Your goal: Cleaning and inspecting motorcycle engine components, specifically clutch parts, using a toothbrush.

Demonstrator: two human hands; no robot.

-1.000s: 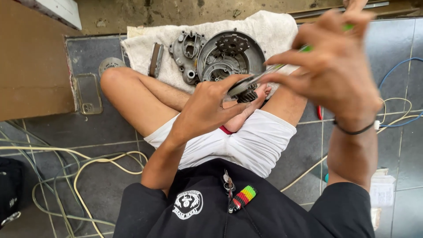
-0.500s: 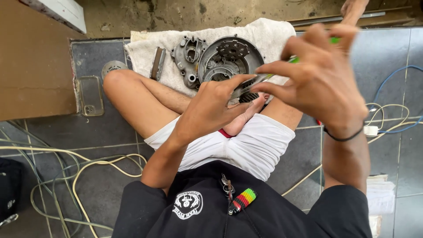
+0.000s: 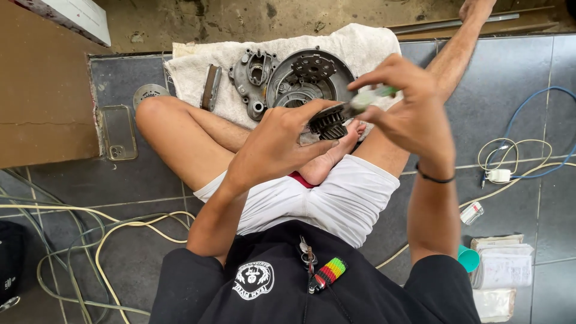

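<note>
Left hand (image 3: 273,147) fingers are wrapping closed around a dark toothed gear cluster (image 3: 328,122), thumb lying along its top; right hand (image 3: 408,114) fingertips are pinching a green-handled tool (image 3: 369,97) whose tip is touching the gear. Just beyond the fingers, a round engine cover (image 3: 300,81) and grey casing (image 3: 252,75) are lying on a white towel (image 3: 366,48); a phone (image 3: 118,132) is resting well off to the left on the tiled floor (image 3: 498,96).
</note>
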